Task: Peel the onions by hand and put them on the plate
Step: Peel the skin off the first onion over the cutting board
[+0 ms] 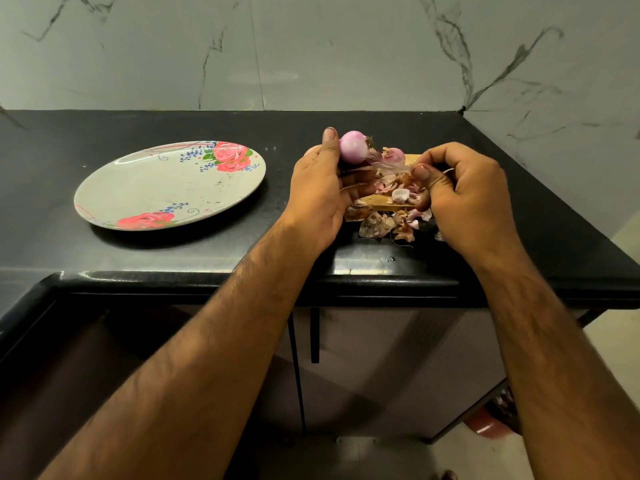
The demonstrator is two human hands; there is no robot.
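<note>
Two bare forearms [214, 341] reach up from the near edge, over a dark cabinet front [381, 358] and the rounded lip of the black counter [138, 258]. Just beyond the lip lie loose peel scraps [381, 223], dry and papery, spilling off the near edge of a small wooden board [377, 199].

Above the board, the left hand [322, 192] grips the onion [353, 147], thumb straight up its left side and fingers curled beneath; the bulb's top shows pale pink and bare. The right hand [464, 192] is curled, thumb pinching a thin translucent skin strip [388, 166] that runs back to the onion. Behind it, on the board's far end, sits a second onion [394, 154].

The bulb looks light and firm, likely slick where bare; cup it from below, not by the smooth crown. The skin seems flimsy and will probably tear; take it close to the rooty tuft and pull along the bulb.

Well to the left lies the floral plate [166, 188], flat on the counter; the onion has yet to go there. Farthest back stands a veined marble wall [311, 46].
</note>
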